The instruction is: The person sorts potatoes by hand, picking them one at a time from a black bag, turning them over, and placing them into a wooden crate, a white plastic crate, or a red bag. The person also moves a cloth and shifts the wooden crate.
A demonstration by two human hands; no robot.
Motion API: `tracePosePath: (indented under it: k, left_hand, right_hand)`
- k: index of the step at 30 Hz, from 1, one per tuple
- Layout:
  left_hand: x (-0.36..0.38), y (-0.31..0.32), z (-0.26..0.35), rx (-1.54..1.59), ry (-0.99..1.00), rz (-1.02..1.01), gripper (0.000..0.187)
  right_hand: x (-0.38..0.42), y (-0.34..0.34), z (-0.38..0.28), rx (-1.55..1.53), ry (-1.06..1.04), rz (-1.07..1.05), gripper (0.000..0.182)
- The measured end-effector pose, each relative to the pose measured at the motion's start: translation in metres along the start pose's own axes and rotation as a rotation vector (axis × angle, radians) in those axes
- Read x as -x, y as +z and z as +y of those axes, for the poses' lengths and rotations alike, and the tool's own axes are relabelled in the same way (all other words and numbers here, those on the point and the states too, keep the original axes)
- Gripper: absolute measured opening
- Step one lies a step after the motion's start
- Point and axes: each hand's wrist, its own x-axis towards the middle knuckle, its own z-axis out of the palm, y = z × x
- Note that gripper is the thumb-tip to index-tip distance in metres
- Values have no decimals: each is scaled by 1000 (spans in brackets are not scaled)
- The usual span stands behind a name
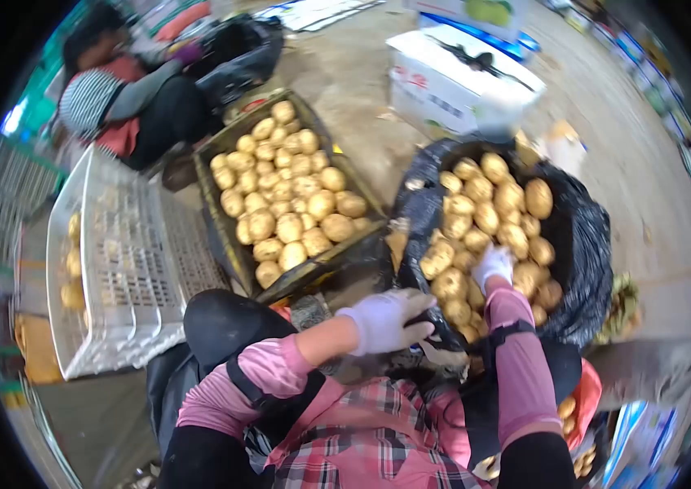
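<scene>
My left hand, in a white glove, hovers between the crate and the bag, near the bag's lower left edge. Its fingers are apart and nothing shows in them. In a white glove too, my right hand reaches down among the potatoes in the black plastic bag. Its fingertips are blurred and partly hidden against the potatoes, so a grip cannot be made out. To the left, a dark-rimmed crate holds many more potatoes.
A white plastic basket with several potatoes stands at the left. Behind the bag is a white carton with a black strap on top. Another person sits at the upper left beside a black bag. A red bag lies lower right.
</scene>
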Motion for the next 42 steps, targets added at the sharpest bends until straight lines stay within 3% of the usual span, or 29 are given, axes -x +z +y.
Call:
tracePosePath:
  k: [3,4,6,7,8,11,13,15,17,19,21,23,25,27,29,31,32,36,39,42]
  left_hand:
    - [-2,-1,-3,52,-106,-84,55]
    - [-4,-2,-8,50,-98,-70,55]
    - [-2,-3,-13,80,-78,-52,55]
    - [2,-7,-13,94,-68,-43,55]
    - [5,-11,-13,110,-50,-33,55]
    - [12,-10,-17,104,-5,28,53]
    - [11,-14,-16,103,0,-3,52]
    - [12,-12,-19,99,29,21,52]
    - [10,-11,-17,137,51,29,52]
    - [7,-14,-12,185,73,49,52]
    - [4,-21,-3,246,64,53,50]
    - [1,-25,3,316,50,78,49]
    - [-5,-19,1,310,48,152,47]
    - [-10,-19,3,334,14,217,47]
    - [-17,-19,5,493,-86,236,71]
    - [-22,-13,3,665,-90,353,87]
    - [-21,-17,4,746,-70,310,103]
    - [-12,-22,21,526,212,359,103]
    - [-7,-17,19,625,229,403,99]
    - [4,-32,28,478,225,377,93]
  right_hand:
    - [-21,15,-17,99,159,-47,79]
    - [-8,-20,-30,141,180,-105,76]
    - [-60,16,-4,-149,187,-97,60]
    - [-47,-15,-5,66,-35,-237,54]
    - [-34,-16,-4,25,-63,-97,38]
    - [-16,2,-1,101,-57,24,43]
    - [-10,-10,3,16,26,-61,52]
    - [-29,11,13,142,-26,-28,60]
    - [-26,0,11,130,-58,-77,59]
    - [-31,-16,20,24,-82,-175,71]
    - [-28,-26,43,-257,-88,-204,73]
    - [-4,-24,65,-1178,172,-369,67]
    - [-1,-15,72,-1550,102,-432,62]
    - [36,-53,55,-1886,-147,-664,60]
    - [85,-93,33,-2026,-439,-719,64]
    - [116,-105,23,-2131,-536,-714,75]
    - [132,-112,17,-2180,-582,-727,77]
    - [181,-119,-3,-2225,-714,-670,89]
    - [200,-106,-8,-2234,-771,-615,92]
    - [207,-100,-11,-2279,-744,-673,98]
